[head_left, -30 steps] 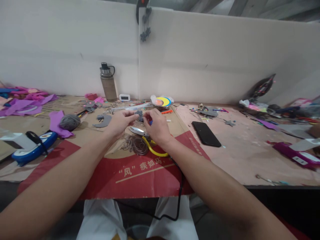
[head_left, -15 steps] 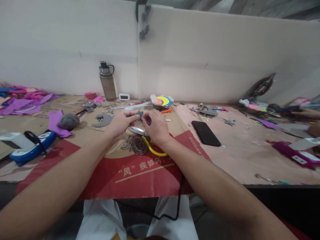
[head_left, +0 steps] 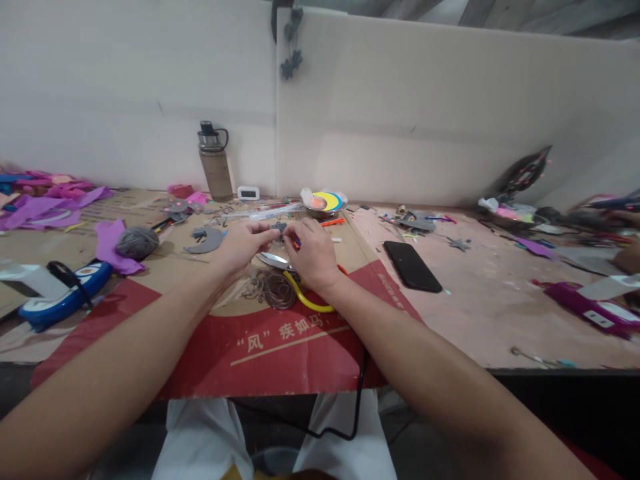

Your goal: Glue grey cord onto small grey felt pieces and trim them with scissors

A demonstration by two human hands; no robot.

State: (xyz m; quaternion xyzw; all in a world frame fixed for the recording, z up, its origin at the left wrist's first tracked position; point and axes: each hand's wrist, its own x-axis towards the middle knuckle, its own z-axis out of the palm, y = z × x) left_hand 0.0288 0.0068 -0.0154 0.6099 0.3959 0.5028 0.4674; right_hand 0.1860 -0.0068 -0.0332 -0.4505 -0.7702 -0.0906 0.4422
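My left hand point(head_left: 243, 245) pinches a small grey piece point(head_left: 279, 228) between thumb and fingertips. Close against its other side is my right hand point(head_left: 315, 252), fingers bent together at the piece; what they grip is too small to make out. Below the hands lie scissors with a shiny blade point(head_left: 275, 261) and a yellow handle point(head_left: 315, 307), partly hidden by my right hand. A tangle of thin brown cord point(head_left: 277, 291) rests beside the handle. A grey crescent point(head_left: 209, 241) lies left of my left hand.
Red-and-tan cardboard point(head_left: 300, 367) lies under my forearms. A black phone point(head_left: 412, 267) is to the right, a grey yarn ball point(head_left: 137, 243) and blue tool point(head_left: 67, 300) to the left. A bottle point(head_left: 216, 170) and bowl point(head_left: 325, 212) stand behind. Another person's hand shows at the far right.
My right hand's fingers have shifted slightly at the grey piece, while my left hand stays in place. At the far right, the other person's hand and the dark object by it have moved.
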